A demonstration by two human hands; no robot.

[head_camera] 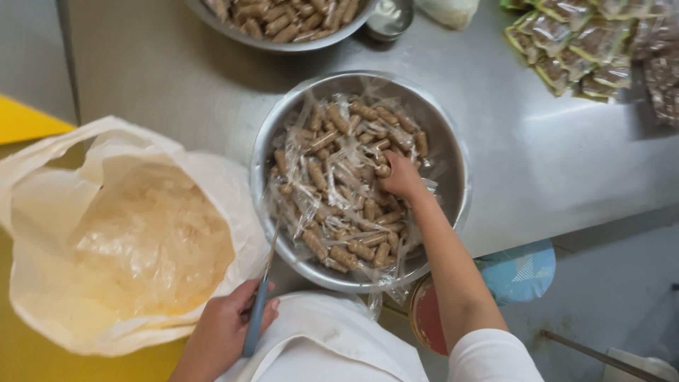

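Observation:
A large steel bowl (453,159) sits on the steel table, filled with clear plastic packets of brown cylindrical snack pieces (332,191). My right hand (400,177) reaches into the middle of the bowl, fingers closed on a packet among the pile. My left hand (226,327) is near my body at the bowl's lower left and grips a pair of scissors (260,297) with a blue handle; the blades point up toward the bowl's rim.
A big white sack (42,212) lined with clear plastic stands open at the left. Another steel bowl (283,39) of brown pieces is at the top. Sealed snack packets (580,49) lie at the top right. A red-and-blue stool (509,276) is below the table edge.

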